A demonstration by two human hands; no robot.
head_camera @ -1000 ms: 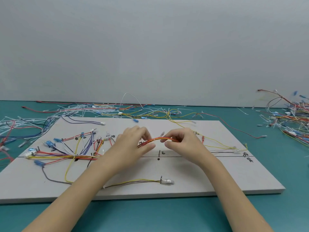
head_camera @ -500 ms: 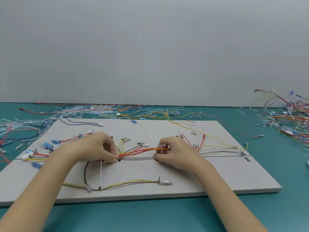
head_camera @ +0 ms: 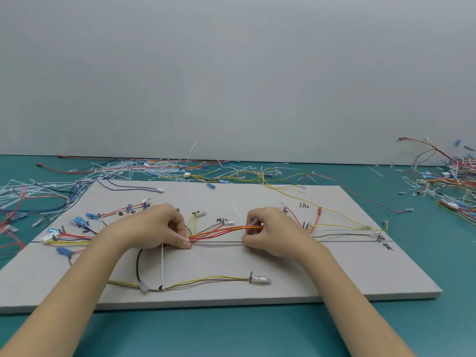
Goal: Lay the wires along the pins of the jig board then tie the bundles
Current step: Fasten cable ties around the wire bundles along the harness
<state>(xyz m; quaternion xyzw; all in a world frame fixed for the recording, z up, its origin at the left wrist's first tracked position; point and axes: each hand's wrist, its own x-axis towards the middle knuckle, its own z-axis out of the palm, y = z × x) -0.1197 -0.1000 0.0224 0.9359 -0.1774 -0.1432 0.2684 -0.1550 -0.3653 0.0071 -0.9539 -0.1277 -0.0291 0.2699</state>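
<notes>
Wire bundle (head_camera: 217,231) spans between both hands' pinching fingertips (left (head_camera: 157,228), right (head_camera: 270,231)).

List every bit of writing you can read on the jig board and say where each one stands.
"1/12", or close to it: handwritten in black on the jig board, at, right of the right hand.
Black handwritten marks at the right end of the drawn line: not legible.
Small marks beside the connectors near and: too small to read.
Nothing printed shows.
</notes>
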